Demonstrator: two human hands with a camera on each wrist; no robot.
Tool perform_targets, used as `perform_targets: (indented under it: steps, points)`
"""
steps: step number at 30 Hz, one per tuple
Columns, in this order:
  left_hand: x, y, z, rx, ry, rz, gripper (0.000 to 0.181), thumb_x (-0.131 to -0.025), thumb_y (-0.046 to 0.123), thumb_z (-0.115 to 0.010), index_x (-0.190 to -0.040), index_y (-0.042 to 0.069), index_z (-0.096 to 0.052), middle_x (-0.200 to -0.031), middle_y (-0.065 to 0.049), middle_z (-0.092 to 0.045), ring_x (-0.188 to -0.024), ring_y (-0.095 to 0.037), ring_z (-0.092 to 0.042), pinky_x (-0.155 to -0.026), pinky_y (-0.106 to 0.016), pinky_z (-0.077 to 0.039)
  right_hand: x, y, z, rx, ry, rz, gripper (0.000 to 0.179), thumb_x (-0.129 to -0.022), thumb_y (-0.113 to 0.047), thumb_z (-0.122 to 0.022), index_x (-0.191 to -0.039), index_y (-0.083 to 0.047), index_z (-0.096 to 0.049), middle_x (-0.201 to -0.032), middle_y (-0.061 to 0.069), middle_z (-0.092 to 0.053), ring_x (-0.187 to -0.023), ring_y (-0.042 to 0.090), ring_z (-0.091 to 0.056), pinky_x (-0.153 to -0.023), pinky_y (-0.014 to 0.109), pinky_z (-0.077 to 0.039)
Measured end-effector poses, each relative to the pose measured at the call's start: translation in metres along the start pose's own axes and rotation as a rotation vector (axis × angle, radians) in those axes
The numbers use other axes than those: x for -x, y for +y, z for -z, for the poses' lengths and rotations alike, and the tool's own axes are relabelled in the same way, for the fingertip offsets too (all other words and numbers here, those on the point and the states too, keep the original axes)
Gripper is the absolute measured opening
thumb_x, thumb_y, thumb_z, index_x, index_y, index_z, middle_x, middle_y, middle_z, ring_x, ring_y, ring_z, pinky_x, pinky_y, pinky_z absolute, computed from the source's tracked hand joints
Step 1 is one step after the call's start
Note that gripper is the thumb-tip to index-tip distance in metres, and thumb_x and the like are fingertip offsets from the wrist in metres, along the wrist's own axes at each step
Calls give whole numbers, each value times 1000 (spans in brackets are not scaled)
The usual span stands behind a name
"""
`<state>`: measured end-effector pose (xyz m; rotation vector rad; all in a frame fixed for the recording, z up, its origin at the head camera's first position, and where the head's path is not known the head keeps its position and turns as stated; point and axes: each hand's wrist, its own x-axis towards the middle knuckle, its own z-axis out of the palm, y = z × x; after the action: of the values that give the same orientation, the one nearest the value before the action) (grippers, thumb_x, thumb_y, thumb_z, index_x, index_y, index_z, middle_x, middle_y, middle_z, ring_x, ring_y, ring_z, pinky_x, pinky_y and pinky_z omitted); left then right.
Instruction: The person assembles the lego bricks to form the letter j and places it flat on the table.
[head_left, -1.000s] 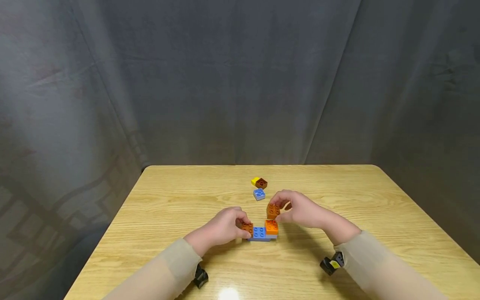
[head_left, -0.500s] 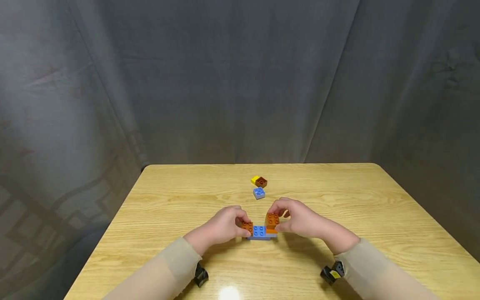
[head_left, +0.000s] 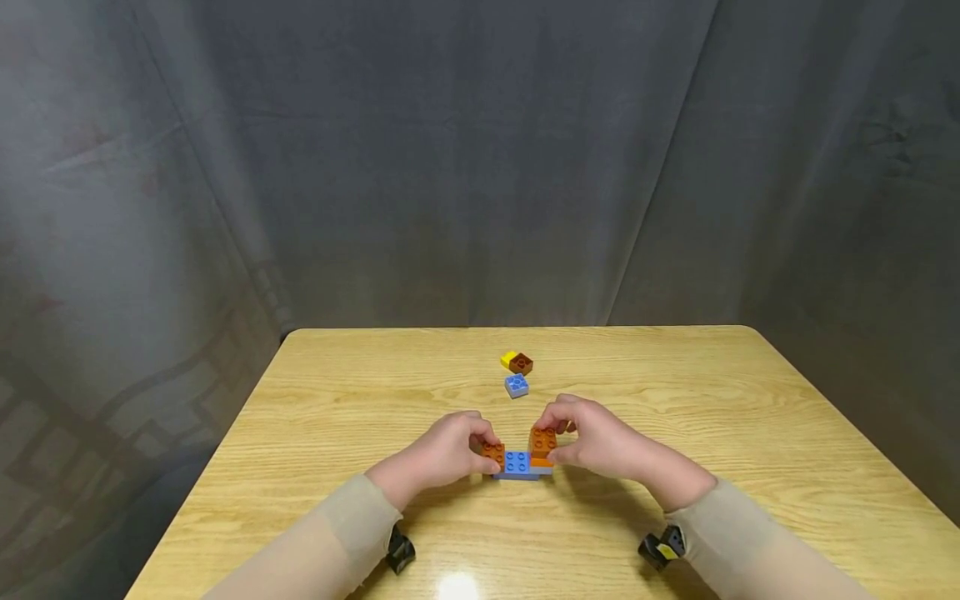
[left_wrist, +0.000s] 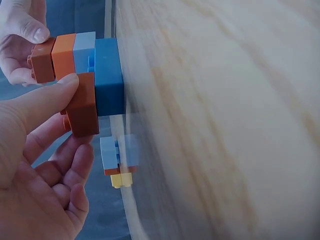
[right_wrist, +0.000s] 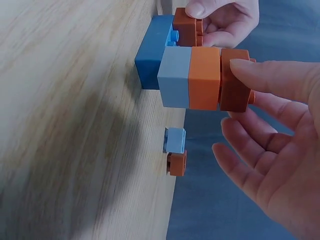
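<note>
A long blue building brick [left_wrist: 109, 77] lies on the table with a brown brick [left_wrist: 82, 107] on its left end. My left hand [head_left: 444, 452] pinches that brown brick between thumb and fingers. On the blue brick's right end stands a light blue brick [right_wrist: 174, 77], topped by an orange brick [right_wrist: 204, 77]. Above the orange one is a second brown brick [right_wrist: 235, 82], studs up, pinched by my right hand [head_left: 598, 439]. A thin dark line shows between this brown brick and the orange one in the right wrist view.
Farther back on the wooden table [head_left: 337, 400] lie a loose light blue brick [head_left: 517, 386], a brown brick [head_left: 522, 364] with its hollow side up and a yellow brick [head_left: 507, 359] touching it. A grey curtain [head_left: 465, 167] hangs behind the table's far edge.
My right hand has lowered its brown brick from above and behind the stack to the top of the orange brick. My left hand has kept its grip in the same place.
</note>
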<state>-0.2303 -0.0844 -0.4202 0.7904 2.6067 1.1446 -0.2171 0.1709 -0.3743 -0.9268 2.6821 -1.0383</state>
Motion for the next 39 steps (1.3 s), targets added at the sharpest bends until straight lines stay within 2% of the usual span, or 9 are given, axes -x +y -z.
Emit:
perform_targets:
  steps: [4,12,19,24,29,32,35,39]
  points:
    - [0,1,0,-3,1,2,17,-80,22,-85,-91,19,-72,-86,10,-58,-81,-9,-55,-73,-29,-46,0,0,-1,4,6,0,31,-77,1,-82,-102,-13,-70,-93,-6,-58,-91,20,-58,-82,47,-48]
    - [0,2,1,-5,-2,6,18,-80,22,-85,-93,19,-73,-86,10,-58,-81,-11,-55,-73,-30,-46,0,1,-2,-4,4,-12,32,-77,1,-82,-105,-10,-70,-94,-6,-58,-91,15,-58,-83,46,-50]
    - [1,2,2,-20,2,-1,18,-80,22,-85,-92,18,-72,-86,10,-57,-79,-11,-53,-72,-30,-45,-1,2,-3,-7,10,-25,32,-78,1,-82,-105,-11,-70,-94,-6,-57,-92,19,-57,-84,47,-49]
    - [0,1,0,-4,3,-1,18,-79,20,-86,-91,19,-72,-86,10,-58,-80,-10,-54,-73,-30,-46,3,-1,-6,40,38,-32,33,-79,1,-80,-107,-13,-71,-95,-7,-56,-95,19,-57,-85,49,-48]
    - [0,-1,-1,-5,4,3,18,-79,21,-86,-92,19,-72,-86,10,-58,-80,-10,-54,-73,-30,-46,6,-4,-6,108,38,7,32,-80,-6,-82,-109,-13,-69,-99,-8,-57,-98,16,-57,-86,46,-49]
    - [-1,-1,-2,-8,5,3,18,-79,21,-86,-92,19,-73,-86,10,-58,-80,-11,-54,-73,-30,-46,4,-3,-2,89,9,42,23,-88,-20,-78,-108,-14,-69,-99,-9,-59,-97,15,-58,-85,46,-48]
    - [0,0,-1,-9,1,8,18,-79,21,-85,-92,19,-73,-86,10,-58,-81,-11,-54,-73,-30,-46,-3,2,5,35,-15,44,21,-95,-30,-68,-108,-15,-71,-98,-11,-62,-95,13,-58,-84,44,-48]
    - [0,0,-1,-11,-2,11,18,-80,22,-85,-92,20,-73,-86,10,-58,-80,-11,-53,-73,-30,-46,-16,11,12,-12,28,11,16,-94,-25,-70,-107,-16,-72,-97,-10,-63,-93,16,-58,-82,37,-49]
